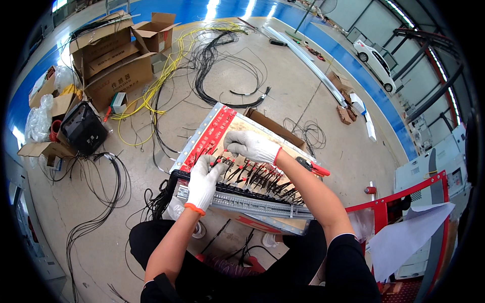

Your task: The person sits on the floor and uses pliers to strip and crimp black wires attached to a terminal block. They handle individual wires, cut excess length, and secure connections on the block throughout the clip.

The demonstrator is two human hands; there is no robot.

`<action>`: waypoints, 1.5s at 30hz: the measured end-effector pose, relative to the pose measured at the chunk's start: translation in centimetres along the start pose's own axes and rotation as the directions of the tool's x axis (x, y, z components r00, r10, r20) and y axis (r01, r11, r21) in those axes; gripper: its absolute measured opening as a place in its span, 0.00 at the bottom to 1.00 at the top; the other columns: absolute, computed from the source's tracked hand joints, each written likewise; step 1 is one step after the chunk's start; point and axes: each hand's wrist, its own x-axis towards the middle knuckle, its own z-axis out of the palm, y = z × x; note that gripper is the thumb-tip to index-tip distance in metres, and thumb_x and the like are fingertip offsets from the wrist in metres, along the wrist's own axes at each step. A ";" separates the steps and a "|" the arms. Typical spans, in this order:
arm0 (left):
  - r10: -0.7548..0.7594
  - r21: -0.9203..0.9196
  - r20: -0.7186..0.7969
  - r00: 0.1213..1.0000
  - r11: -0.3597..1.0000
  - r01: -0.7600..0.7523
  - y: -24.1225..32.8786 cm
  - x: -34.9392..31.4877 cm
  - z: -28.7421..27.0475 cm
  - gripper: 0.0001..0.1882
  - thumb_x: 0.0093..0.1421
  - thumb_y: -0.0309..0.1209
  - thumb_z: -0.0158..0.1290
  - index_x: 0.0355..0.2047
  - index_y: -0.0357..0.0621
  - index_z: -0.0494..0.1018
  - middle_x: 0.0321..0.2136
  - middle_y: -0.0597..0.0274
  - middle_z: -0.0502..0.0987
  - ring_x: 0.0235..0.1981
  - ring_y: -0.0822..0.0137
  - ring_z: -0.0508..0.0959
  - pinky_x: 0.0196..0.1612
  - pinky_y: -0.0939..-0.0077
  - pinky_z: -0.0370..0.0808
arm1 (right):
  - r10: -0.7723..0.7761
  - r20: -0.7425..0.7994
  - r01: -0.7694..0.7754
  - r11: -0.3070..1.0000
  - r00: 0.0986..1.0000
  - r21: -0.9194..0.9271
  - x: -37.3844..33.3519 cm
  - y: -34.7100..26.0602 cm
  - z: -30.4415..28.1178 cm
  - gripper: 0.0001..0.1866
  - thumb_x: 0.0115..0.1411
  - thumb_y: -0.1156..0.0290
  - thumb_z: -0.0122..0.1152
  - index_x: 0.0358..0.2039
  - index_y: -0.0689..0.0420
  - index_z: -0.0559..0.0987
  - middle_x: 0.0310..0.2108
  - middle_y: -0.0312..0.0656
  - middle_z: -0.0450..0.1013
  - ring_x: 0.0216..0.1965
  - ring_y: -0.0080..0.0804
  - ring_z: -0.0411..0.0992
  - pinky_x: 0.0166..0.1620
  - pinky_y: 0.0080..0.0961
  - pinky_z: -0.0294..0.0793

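My left hand (202, 181), in a white glove with an orange cuff, has its fingers pinched at the left end of a row of black wires (260, 174). It appears to grip one black wire. Just above and to the right, my right hand (251, 145), in a white glove with a red cuff, holds its fingertips pressed together; what sits between them is too small to make out. Several wires carry red tips and stand along a grey slotted rail (252, 203). Under them is a crate-like work surface (252, 129) with a red printed strip (214, 132).
Red-handled pliers (319, 169) lie at the surface's right edge. Cardboard boxes (118, 76) and a black case (85, 129) stand left. Yellow cables (164, 81) and black cables (202, 70) spread over the floor. A red frame (381, 217) with white paper (404, 237) stands right.
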 end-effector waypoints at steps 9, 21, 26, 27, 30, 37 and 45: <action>-0.006 -0.010 -0.010 1.000 1.000 0.006 -0.3 0.2 -0.1 0.15 0.61 0.25 0.57 0.46 0.30 0.70 0.36 0.55 0.80 0.35 0.71 0.81 0.36 0.78 0.76 | -0.010 -0.023 0.009 0.999 1.000 -0.046 -0.2 -0.5 -0.1 0.08 0.65 0.68 0.55 0.39 0.59 0.76 0.31 0.41 0.75 0.35 0.28 0.72 0.42 0.28 0.73; 0.000 -0.017 -0.011 1.000 1.000 0.000 -0.5 0.1 -0.1 0.17 0.61 0.26 0.57 0.47 0.29 0.71 0.36 0.52 0.81 0.37 0.70 0.82 0.39 0.78 0.77 | 0.014 -0.028 -0.014 1.000 1.000 -0.012 -0.2 -1.7 -0.4 0.10 0.59 0.66 0.60 0.34 0.60 0.79 0.28 0.46 0.77 0.32 0.31 0.74 0.40 0.30 0.74; 0.012 0.039 -0.010 1.000 0.999 -0.012 -0.7 0.2 -0.1 0.16 0.61 0.27 0.56 0.47 0.30 0.72 0.34 0.51 0.82 0.36 0.70 0.82 0.38 0.78 0.77 | 0.112 0.107 -0.116 0.992 0.988 0.039 0.1 -1.7 -1.1 0.11 0.57 0.64 0.62 0.31 0.59 0.82 0.28 0.40 0.77 0.32 0.27 0.74 0.39 0.27 0.73; 0.013 0.058 -0.010 1.000 0.998 -0.012 -0.8 0.2 -0.2 0.16 0.61 0.28 0.57 0.47 0.31 0.72 0.34 0.52 0.82 0.36 0.70 0.82 0.38 0.78 0.77 | 0.145 0.134 -0.154 0.987 0.980 0.053 0.2 -1.9 -1.2 0.11 0.57 0.64 0.62 0.30 0.59 0.82 0.28 0.39 0.78 0.32 0.27 0.74 0.39 0.26 0.73; 0.021 0.096 -0.012 1.000 0.995 -0.020 -0.7 0.2 -0.4 0.17 0.61 0.29 0.57 0.47 0.31 0.72 0.34 0.54 0.82 0.35 0.71 0.81 0.37 0.77 0.77 | 0.125 0.099 -0.135 0.985 0.987 0.107 0.2 -1.2 -0.7 0.11 0.59 0.64 0.61 0.31 0.59 0.81 0.26 0.35 0.76 0.30 0.23 0.72 0.36 0.24 0.72; 0.021 -0.013 -0.022 1.000 1.000 -0.021 -0.4 -0.1 -0.3 0.16 0.62 0.28 0.55 0.48 0.32 0.70 0.36 0.54 0.80 0.31 0.72 0.79 0.35 0.76 0.76 | 0.329 0.183 -0.290 0.316 0.926 0.903 -1.1 1.3 -1.1 0.10 0.66 0.75 0.50 0.44 0.65 0.75 0.31 0.33 0.71 0.24 0.10 0.64 0.23 0.06 0.64; 0.084 0.063 -0.064 0.994 0.995 -0.080 -1.1 0.3 0.0 0.12 0.63 0.26 0.53 0.46 0.37 0.69 0.32 0.57 0.76 0.26 0.72 0.77 0.31 0.76 0.76 | 0.308 0.140 -0.319 0.669 0.941 0.671 -1.4 -0.1 -1.5 0.13 0.69 0.73 0.47 0.47 0.66 0.75 0.31 0.33 0.71 0.24 0.12 0.63 0.25 0.10 0.62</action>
